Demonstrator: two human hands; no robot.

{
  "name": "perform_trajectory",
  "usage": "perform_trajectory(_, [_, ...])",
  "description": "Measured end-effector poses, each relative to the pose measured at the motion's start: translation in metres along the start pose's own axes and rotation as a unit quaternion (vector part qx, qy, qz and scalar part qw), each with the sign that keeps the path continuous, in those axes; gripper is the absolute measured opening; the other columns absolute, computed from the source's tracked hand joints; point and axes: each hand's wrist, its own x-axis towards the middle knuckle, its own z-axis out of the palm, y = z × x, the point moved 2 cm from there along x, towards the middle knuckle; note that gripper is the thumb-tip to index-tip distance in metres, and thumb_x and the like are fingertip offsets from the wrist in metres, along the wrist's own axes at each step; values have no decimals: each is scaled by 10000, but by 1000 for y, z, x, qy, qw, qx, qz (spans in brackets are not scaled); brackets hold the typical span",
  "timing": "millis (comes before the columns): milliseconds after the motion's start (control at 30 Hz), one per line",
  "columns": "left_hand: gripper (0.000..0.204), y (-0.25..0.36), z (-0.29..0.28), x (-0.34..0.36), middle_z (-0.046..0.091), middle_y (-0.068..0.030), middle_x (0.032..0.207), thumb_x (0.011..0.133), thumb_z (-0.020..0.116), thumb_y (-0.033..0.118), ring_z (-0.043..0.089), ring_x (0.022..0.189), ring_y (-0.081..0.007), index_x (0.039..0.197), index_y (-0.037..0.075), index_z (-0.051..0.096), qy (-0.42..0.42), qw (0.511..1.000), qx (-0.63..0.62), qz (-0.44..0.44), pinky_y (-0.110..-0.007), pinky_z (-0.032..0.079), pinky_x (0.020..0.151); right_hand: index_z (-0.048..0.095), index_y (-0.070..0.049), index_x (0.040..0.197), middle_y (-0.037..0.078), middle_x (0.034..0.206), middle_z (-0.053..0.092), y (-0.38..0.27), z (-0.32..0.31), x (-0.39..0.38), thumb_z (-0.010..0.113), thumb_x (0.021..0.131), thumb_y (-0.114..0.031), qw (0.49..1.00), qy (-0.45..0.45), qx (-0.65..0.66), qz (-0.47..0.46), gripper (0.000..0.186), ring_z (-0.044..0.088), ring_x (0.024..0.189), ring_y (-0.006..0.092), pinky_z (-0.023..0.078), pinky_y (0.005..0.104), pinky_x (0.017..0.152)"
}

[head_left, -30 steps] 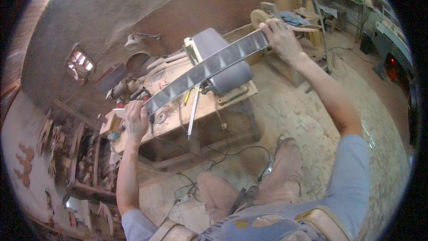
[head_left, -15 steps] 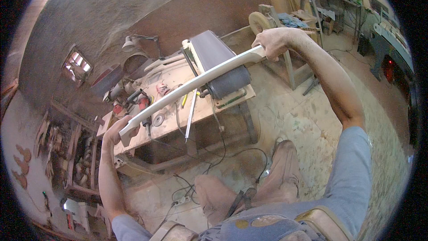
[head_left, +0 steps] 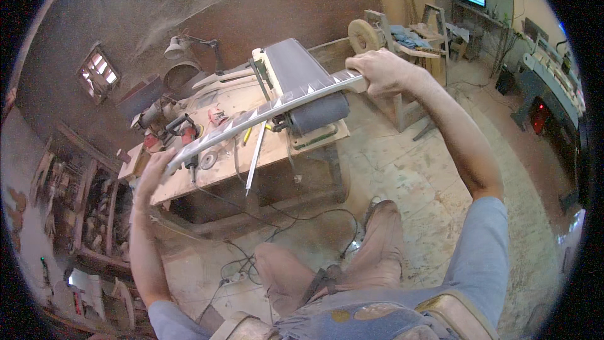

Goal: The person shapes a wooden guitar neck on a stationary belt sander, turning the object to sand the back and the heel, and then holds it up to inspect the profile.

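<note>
The person is holding a long pale wooden strip [head_left: 267, 112] w/ both hands, one at each end. The right hand [head_left: 379, 70] is closing around the far end, up & to the right; the left hand [head_left: 153, 173] is gripping the near end, lower left. The strip's long axis is running diagonally between them, and its middle is lying across the dark belt of the belt sander [head_left: 302, 82] on the workbench [head_left: 207, 173]. Both hands are approx. equally far from the belt, one on each side.
</note>
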Motion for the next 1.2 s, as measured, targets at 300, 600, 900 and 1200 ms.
perform_trajectory(300, [451, 56, -107, -55, 675, -131, 880, 1018, 398, 344, 638, 898, -215, 859, 6, 650, 726, 655, -116, 174, -361, 475, 884, 654, 8, 1156, 43, 954, 694, -32, -43, -68, 783, 672, -224, 917, -140, 372, -11, 552, 639, 836, 155, 528, 327, 772])
perform_trajectory(600, [408, 215, 132, 0, 571, -10, 829, 971, 635, 451, 583, 601, -130, 1044, 65, 524, 348, 710, -609, 64, -295, 529, 563, 551, 4, 1287, 45, 1107, 638, -191, 13, -94, 558, 989, -587, 914, -94, 390, -57, 661, 593, 994, 173, 484, 341, 881])
perform_trajectory(900, [548, 197, 138, -17, 440, -26, 796, 1001, 515, 599, 465, 504, -111, 1068, 58, 455, 315, 676, -665, 40, -288, 436, 407, 468, -90, 1449, 42, 765, 588, -268, 65, -78, 287, 1066, -588, 612, -100, 782, 56, 654, 559, 497, 124, 454, 249, 390])
perform_trajectory(1200, [476, 148, 149, 12, 456, -12, 671, 1041, 380, 549, 451, 453, -151, 968, 90, 486, 212, 632, -745, 17, -323, 404, 396, 512, -108, 1312, 42, 735, 561, -295, 79, -76, 296, 1044, -633, 532, -122, 834, 85, 628, 529, 459, 158, 428, 290, 374])
